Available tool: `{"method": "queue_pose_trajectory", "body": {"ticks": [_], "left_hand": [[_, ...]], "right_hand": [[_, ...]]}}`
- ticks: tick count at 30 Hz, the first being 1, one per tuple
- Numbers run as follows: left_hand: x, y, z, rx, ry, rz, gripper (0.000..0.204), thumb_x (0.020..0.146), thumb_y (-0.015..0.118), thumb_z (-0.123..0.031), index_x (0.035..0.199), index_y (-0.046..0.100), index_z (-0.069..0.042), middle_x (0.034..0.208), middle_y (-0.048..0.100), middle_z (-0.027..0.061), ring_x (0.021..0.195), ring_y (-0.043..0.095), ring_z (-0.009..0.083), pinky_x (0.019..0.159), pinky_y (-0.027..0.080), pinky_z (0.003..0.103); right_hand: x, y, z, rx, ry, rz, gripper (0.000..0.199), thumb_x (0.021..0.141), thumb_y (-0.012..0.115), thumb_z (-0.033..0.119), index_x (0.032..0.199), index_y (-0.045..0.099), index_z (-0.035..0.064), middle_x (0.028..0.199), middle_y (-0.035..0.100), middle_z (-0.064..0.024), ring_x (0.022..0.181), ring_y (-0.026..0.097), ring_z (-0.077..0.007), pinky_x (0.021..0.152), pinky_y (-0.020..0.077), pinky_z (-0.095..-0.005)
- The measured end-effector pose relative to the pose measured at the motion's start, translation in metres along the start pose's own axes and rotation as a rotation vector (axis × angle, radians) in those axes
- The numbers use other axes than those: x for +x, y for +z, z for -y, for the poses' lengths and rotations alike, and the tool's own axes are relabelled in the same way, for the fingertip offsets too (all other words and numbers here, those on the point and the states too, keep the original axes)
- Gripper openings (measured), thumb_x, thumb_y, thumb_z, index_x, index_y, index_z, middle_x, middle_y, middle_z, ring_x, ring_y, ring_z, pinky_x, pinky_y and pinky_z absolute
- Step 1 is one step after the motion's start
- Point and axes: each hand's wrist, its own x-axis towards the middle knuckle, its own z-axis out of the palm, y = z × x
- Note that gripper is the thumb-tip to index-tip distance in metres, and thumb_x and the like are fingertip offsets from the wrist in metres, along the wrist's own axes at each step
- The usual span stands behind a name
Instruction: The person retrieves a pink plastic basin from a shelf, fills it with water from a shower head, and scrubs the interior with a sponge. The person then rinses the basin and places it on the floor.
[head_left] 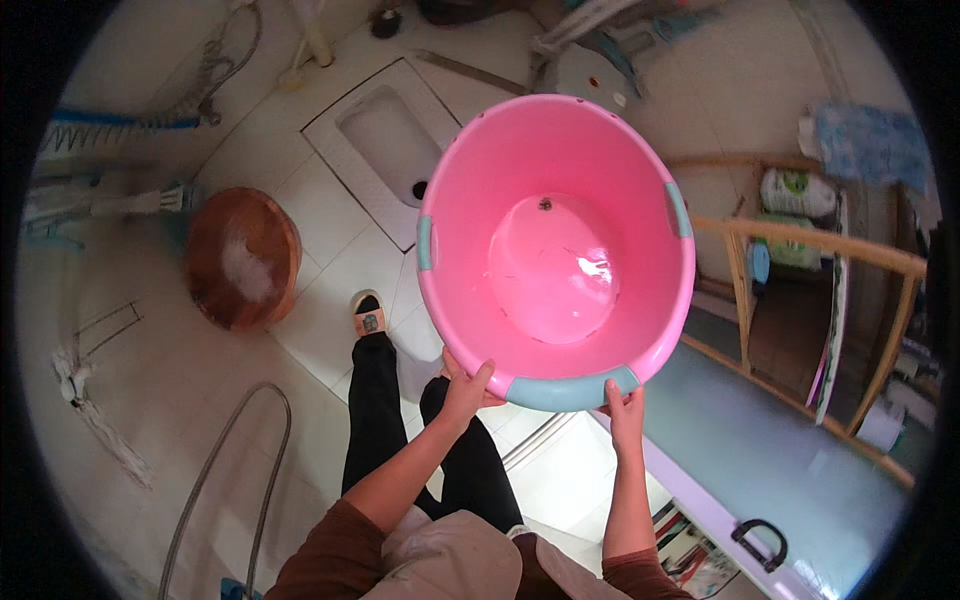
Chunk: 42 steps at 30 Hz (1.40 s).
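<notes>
Both my hands clamp the pink tub (pixel 556 240) by its near blue-trimmed rim: left hand (pixel 466 387) and right hand (pixel 624 404) curled shut under it. It fills frame centre, above the white tiled floor (pixel 330 250).

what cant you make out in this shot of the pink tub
Head view only:
- Squat toilet: right part hidden behind the pink tub.
- Right foot: hidden under the tub.
- Left hand and right hand: fingers behind the rim, grip unseen.
- Specks in the tub: too small.
</notes>
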Motion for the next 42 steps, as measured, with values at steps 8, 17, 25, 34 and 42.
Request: {"method": "queue_pose_trajectory", "body": {"ticks": [8, 17, 25, 34, 42], "left_hand": [[-0.001, 0.027, 0.057, 0.288, 0.047, -0.017, 0.078, 0.08, 0.06, -0.012, 0.131, 0.002, -0.014, 0.105, 0.048, 0.0205, 0.072, 0.063, 0.0246, 0.051, 0.057, 0.034], [0.007, 0.06, 0.156, 0.391, -0.252, -0.104, 0.052, 0.08, 0.065, -0.024, 0.117, 0.031, -0.008, 0.098, 0.052, 0.0101, 0.078, 0.064, 0.0239, 0.067, 0.056, 0.037], [0.022, 0.06, 0.176, 0.573, -0.436, 0.032, 0.051, 0.081, 0.065, -0.037, 0.114, 0.039, -0.008, 0.099, 0.054, 0.0074, 0.086, 0.062, 0.0196, 0.078, 0.05, 0.035], [-0.106, -0.041, 0.08, 0.335, 0.16, -0.304, 0.055, 0.083, 0.062, -0.024, 0.127, 0.037, -0.003, 0.091, 0.058, 0.0107, 0.072, 0.059, 0.0176, 0.06, 0.049, 0.028], [-0.271, -0.117, 0.039, -0.056, 0.773, -0.846, 0.037, 0.084, 0.053, -0.008, 0.12, 0.045, -0.003, 0.092, 0.056, 0.0091, 0.075, 0.06, 0.0169, 0.066, 0.051, 0.028]], "right_hand": [[-0.018, -0.053, -0.12, 0.312, 0.182, 0.029, 0.043, 0.091, 0.054, 0.026, 0.119, 0.037, -0.001, 0.107, 0.056, -0.0151, 0.089, 0.063, -0.0225, 0.07, 0.0576, -0.0327], [0.01, -0.116, -0.223, 0.328, 0.394, 0.027, 0.053, 0.088, 0.058, 0.024, 0.128, 0.03, 0.0029, 0.113, 0.051, -0.0156, 0.091, 0.061, -0.0256, 0.069, 0.0571, -0.0381], [0.038, -0.149, -0.271, 0.352, 0.451, 0.134, 0.058, 0.084, 0.061, 0.025, 0.13, 0.028, 0.0097, 0.119, 0.047, -0.0122, 0.102, 0.056, -0.0298, 0.075, 0.0553, -0.0411], [0.066, -0.152, -0.271, -0.503, 0.323, 0.29, 0.043, 0.091, 0.048, 0.033, 0.071, 0.055, -0.0046, 0.046, 0.049, -0.0107, 0.032, 0.049, -0.0233, 0.031, 0.041, -0.0347], [0.021, 0.017, -0.08, -0.515, -0.482, 0.878, 0.02, 0.087, 0.05, 0.014, 0.097, 0.057, -0.0011, 0.068, 0.06, -0.0133, 0.065, 0.063, -0.023, 0.057, 0.0487, -0.0323]]}}
